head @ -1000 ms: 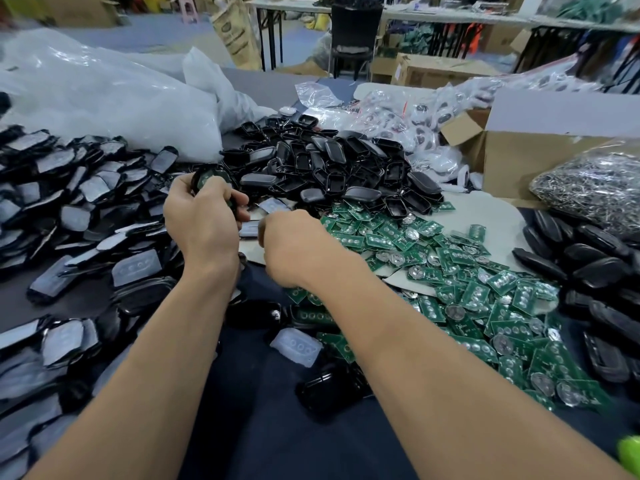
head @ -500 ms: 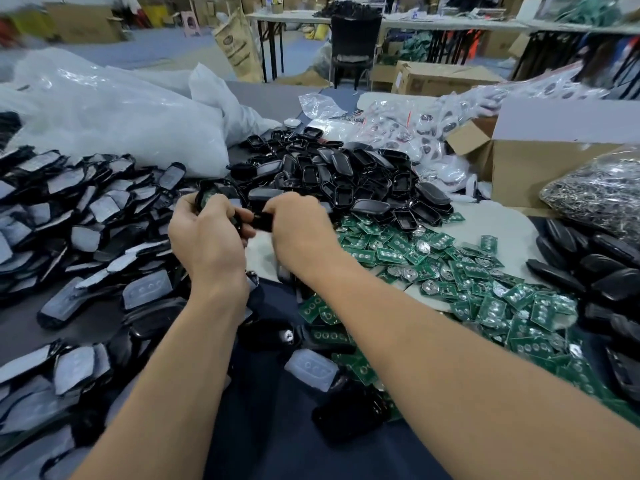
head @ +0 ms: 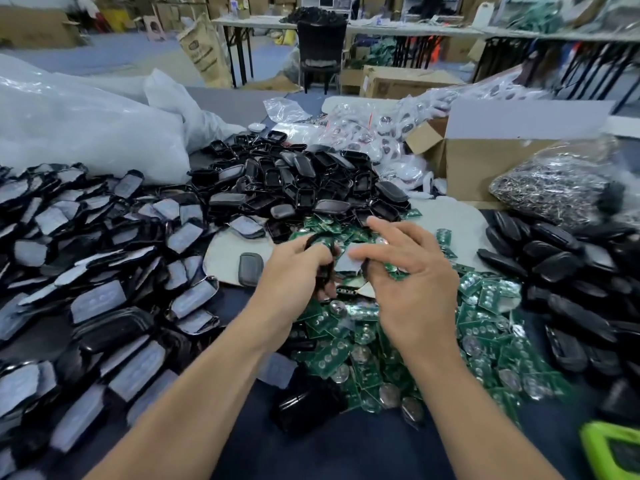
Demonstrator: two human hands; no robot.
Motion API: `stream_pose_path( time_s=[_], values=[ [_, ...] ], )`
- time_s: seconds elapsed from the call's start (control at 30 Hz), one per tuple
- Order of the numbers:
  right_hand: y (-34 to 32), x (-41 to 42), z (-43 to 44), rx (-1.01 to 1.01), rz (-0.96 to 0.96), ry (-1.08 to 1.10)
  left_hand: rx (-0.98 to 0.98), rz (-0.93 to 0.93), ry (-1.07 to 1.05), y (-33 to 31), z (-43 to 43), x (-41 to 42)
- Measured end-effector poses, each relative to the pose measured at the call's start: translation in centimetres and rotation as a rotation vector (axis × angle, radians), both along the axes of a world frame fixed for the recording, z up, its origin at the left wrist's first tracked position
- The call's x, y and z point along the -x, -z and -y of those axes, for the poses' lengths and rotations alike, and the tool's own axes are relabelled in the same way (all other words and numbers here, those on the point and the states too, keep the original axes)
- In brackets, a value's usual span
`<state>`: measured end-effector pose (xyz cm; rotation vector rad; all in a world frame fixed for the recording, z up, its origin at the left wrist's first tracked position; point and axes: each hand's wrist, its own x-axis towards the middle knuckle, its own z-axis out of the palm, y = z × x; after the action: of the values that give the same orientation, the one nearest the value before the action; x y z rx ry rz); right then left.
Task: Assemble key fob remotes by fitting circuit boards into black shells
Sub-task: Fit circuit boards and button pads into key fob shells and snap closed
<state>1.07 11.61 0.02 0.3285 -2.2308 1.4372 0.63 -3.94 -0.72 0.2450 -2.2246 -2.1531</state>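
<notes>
While my head is bent over the bench, the far left is banked with a pile of black shells fitted with grey button pads, and behind them slumps a big white plastic bag. Toward the middle sits a heap of empty black shells, with one dark fob lying alone on a pale sheet just in front of it. My left hand is raised beside that sheet, its fingers curled round a black shell, held close against my right hand. A light grey pad shows between the two hands; whether it sits in the shell I cannot tell. My right hand hovers over the green circuit boards, fingers spread and fairly straight, blurred at the tips; whether the thumb pinches anything I cannot tell. The boards lie in a loose drift beneath and to the right of both hands, many bearing round silver cells. Beyond them stands an open cardboard box, and beside it a clear bag of metal rings. At the far right lie closed black fobs, and a bright green object is cut off by the corner.
</notes>
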Motion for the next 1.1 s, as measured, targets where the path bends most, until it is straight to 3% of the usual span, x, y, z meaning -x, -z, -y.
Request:
stream_pose_path(
  time_s=[0.27, 0.47, 0.53, 0.6, 0.8, 1.0, 1.1],
  values=[
    [0.5, 0.5, -0.8, 0.064, 0.042, -0.066, -0.065, -0.07, 0.156, -0.2, -0.1, 0.2],
    [0.1, 0.9, -1.3, 0.742, 0.556, -0.239, -0.091, -0.078, 0.078, -0.1, 0.0, 0.3],
    [-0.1, 0.6, -1.2, 0.842, 0.742, -0.368, -0.08, -0.117, 0.077, -0.3, 0.0, 0.2],
    [0.0, 0.5, -0.9, 0.856, 0.82, -0.465, -0.042, -0.153, 0.098, -0.5, -0.2, 0.1],
    [0.1, 0.5, -1.2, 0.847, 0.819, -0.585, 0.15, -0.238, 0.073, -0.6, -0.2, 0.1],
    [0.2, 0.4, -0.8, 0.869, 0.819, -0.518, 0.501, -0.318, -0.079, -0.3, -0.6, -0.2],
    [0.3, 0.5, -0.8, 0.872, 0.788, -0.437, 0.505, -0.306, -0.122, -0.3, -0.4, -0.4]
  ],
)
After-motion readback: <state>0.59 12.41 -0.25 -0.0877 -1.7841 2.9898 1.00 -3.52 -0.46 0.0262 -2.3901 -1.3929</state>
